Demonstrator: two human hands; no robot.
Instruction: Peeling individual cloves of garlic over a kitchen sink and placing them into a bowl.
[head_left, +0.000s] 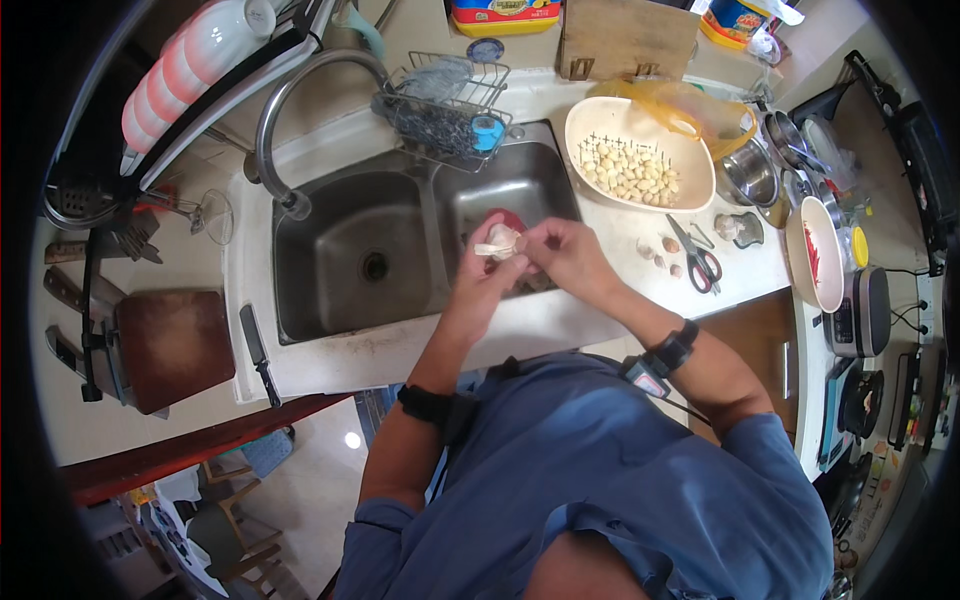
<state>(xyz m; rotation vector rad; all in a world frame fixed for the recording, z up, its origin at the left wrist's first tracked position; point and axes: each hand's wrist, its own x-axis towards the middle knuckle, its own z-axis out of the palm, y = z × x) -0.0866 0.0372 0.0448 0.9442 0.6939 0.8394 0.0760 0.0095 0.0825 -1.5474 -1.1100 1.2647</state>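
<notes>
A garlic bulb (501, 240) with pale, papery skin is held over the right basin of the steel sink (491, 180). My left hand (480, 274) grips it from the left, with a strip of skin sticking out past the fingers. The fingertips of my right hand (566, 255) pinch at the bulb's right side. Something red (512, 219) shows partly behind my hands in the basin, and bits of garlic skin lie below them. On the counter to the right sits a cream plastic colander (709, 180) with many peeled garlic cloves (634, 174) in it.
Scissors (701, 262), loose cloves (670, 244) and a netted garlic bulb (739, 229) lie right of the sink. Beyond is a bowl (821, 281) holding red chillies. A knife (259, 356) lies at the left; the faucet (270, 135) arches over the left basin. A wire rack (495, 75) stands behind.
</notes>
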